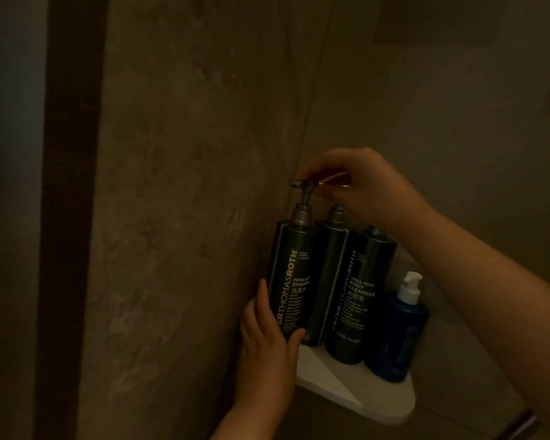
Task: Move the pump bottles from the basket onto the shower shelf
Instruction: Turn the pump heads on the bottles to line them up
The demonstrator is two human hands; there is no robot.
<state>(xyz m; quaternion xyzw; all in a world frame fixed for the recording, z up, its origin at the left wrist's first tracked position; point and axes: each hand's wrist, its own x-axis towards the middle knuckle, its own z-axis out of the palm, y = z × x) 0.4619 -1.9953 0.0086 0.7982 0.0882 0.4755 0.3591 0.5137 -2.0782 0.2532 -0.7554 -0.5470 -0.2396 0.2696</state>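
Note:
Three tall dark pump bottles stand side by side on a white corner shower shelf (356, 392). The left one, the shampoo bottle (291, 274), stands against the wall. My left hand (267, 338) grips its lower body, thumb in front. My right hand (359, 182) pinches its silver pump head from above. A middle dark bottle (329, 268) sits behind, and the body cleanser bottle (359, 293) stands to the right; my right hand hides their pump heads. The basket is out of view.
A smaller blue bottle (397, 335) with a white pump stands at the shelf's right end. Stone-look walls meet in the corner behind the shelf. A dark vertical frame (70, 217) runs down the left. The light is dim.

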